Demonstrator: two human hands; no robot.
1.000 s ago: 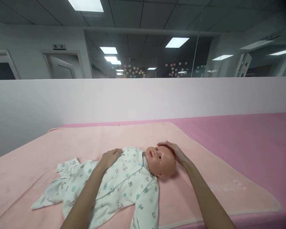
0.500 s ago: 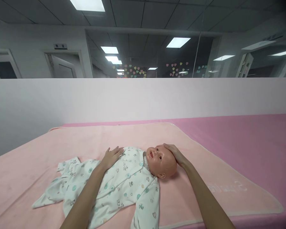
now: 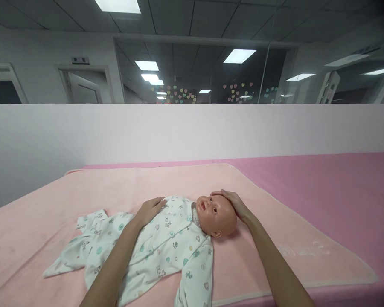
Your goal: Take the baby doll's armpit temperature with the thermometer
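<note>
A dim room with a panelled grey ceiling lies beyond a smooth white partition. The left hand rests flat on the front of a baby doll's cloth suit, fingers extended and grasping nothing. The right hand curves loosely over the top of the doll's head, palm against it, cupping without a tight hold. The doll lies face up across a peach blanket, its head toward the right. The head is round, bald and slightly shiny, like hard plastic or vinyl; the suit is soft white fabric with small animal and dot prints, pale blue fasteners and crumpled legs. The blanket looks matt, with a thin pale edge, over a smooth pink sheet. The left forearm covers part of the suit, the near sleeve runs off the lower edge, and some right fingers are hidden behind the head. Pale lettering on the blanket is too faint to read; beyond the glass, small heart shapes blur together.
</note>
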